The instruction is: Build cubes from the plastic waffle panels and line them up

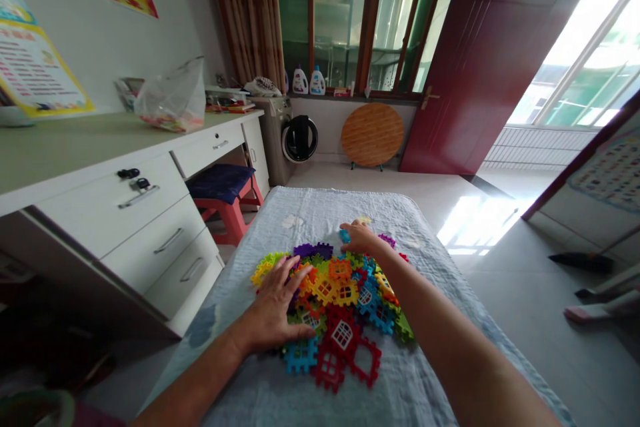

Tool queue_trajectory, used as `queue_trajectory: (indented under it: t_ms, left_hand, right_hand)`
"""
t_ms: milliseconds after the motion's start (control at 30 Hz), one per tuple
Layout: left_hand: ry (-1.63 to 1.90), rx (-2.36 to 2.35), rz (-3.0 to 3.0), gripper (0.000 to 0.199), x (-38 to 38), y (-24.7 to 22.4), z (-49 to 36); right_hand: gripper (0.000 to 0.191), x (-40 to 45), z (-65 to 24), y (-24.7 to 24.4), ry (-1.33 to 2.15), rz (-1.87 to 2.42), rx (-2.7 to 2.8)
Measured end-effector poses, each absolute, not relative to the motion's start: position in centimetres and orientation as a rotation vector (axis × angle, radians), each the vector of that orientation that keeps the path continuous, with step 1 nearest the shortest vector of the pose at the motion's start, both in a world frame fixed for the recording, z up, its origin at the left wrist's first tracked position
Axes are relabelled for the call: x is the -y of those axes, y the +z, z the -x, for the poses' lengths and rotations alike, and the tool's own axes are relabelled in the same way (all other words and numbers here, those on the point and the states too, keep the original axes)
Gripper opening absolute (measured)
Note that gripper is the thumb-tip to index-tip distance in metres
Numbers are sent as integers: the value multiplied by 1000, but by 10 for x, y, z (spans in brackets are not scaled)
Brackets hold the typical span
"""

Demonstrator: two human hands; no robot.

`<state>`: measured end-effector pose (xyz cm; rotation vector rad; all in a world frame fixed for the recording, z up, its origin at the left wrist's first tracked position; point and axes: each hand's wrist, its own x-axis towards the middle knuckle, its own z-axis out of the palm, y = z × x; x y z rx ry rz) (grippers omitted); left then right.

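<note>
A heap of colourful plastic interlocking building blocks [340,290], square with toothed edges and some with window grids, lies on the cloth-covered surface [400,380]. My left hand [273,307] rests over the heap's left side, fingers spread, thumb beside a light blue block [301,355]. At the far edge of the heap, my right hand [361,239] has a small blue building block [345,235] between its thumb and fingers. Red blocks [343,333] lie at the near side, and a purple block [313,251] sits at the back. My right forearm hides part of the heap's right side.
To the left stands a white desk [150,147] with drawers and a plastic bag [173,97] on top. A pink stool [227,197] is tucked by it. Farther back are a washing machine [277,140], a round wooden tabletop [373,135] and a red door [490,47].
</note>
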<state>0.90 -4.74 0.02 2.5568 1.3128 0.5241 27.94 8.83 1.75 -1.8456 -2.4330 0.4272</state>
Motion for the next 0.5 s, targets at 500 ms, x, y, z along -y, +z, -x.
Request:
queue_trajectory:
  t_ms: [500]
  left_hand:
    - [822,-1554,-2582,56,38,-5,-5]
  right_hand:
    - [20,-26,-313,58,564,1379,2326]
